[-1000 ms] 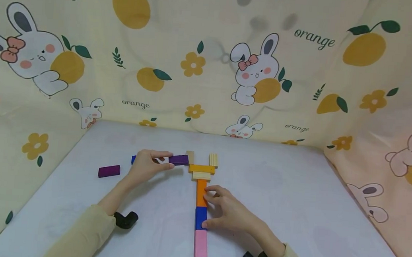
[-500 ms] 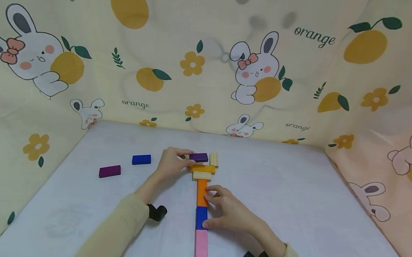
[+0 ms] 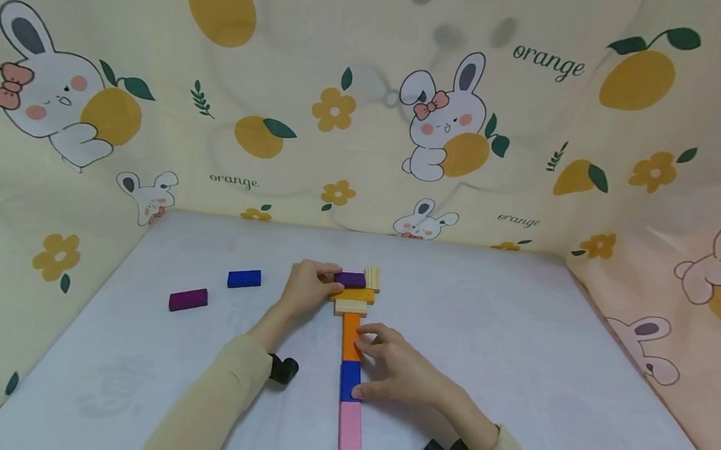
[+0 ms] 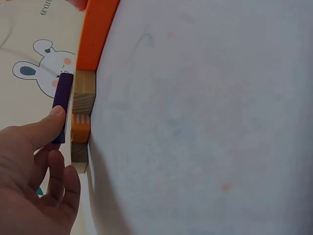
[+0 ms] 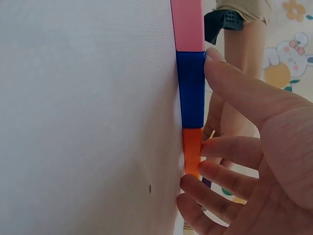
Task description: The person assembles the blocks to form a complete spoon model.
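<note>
My left hand (image 3: pixel 306 289) pinches a dark purple block (image 3: pixel 351 280) between thumb and fingers at the far end of a row of blocks; the left wrist view shows the thumb along this block's side. The purple block lies just beyond a yellow-orange block (image 3: pixel 353 295) and left of an upright plain wood block (image 3: pixel 372 279). Nearer stand another plain wood block (image 3: pixel 351 308), an orange block (image 3: pixel 350 337), a blue block (image 3: pixel 350 381) and a pink block (image 3: pixel 350 428), end to end. My right hand (image 3: pixel 405 369) rests its spread, loosely bent fingers against the orange and blue blocks.
To the left on the white tabletop (image 3: pixel 486 317) lie a separate blue block (image 3: pixel 244 279) and a magenta-purple block (image 3: pixel 188 300). A printed cloth (image 3: pixel 368 114) with rabbits and oranges hangs behind the table and along its sides.
My left hand has carried the purple block rightward, from left of the row to beside the upright wood block, uncovering the separate blue block. My right hand has stayed in place.
</note>
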`<state>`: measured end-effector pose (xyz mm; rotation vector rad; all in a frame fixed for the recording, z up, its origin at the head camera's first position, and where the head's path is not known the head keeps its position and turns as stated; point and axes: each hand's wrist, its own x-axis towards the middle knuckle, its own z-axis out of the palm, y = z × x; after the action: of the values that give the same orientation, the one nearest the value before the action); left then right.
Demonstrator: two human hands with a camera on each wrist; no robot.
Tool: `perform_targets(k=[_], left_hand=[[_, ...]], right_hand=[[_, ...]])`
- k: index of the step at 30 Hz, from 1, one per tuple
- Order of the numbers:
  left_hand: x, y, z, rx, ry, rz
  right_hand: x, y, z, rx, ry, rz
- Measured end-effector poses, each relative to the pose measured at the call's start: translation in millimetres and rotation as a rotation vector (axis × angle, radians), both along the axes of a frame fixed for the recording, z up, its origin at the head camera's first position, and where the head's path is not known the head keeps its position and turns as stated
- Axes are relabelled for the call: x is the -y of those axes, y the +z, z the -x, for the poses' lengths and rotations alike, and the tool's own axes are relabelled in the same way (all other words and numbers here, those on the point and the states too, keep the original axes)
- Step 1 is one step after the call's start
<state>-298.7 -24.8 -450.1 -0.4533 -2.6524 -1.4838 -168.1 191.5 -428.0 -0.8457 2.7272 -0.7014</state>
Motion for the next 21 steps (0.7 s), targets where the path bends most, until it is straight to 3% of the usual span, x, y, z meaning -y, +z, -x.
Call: perform_targets(k=[9, 21], left_hand=[[-1.6, 1.6, 2.6, 0.000, 0.004, 0.038], [-4.0, 1.8, 5.2, 0.049, 0.008, 0.043]], right_hand=[[1.0, -0.2, 0.4, 0.003, 0.001, 0.000], [1.0, 1.2, -1.1, 0.005, -0.005, 0.000]])
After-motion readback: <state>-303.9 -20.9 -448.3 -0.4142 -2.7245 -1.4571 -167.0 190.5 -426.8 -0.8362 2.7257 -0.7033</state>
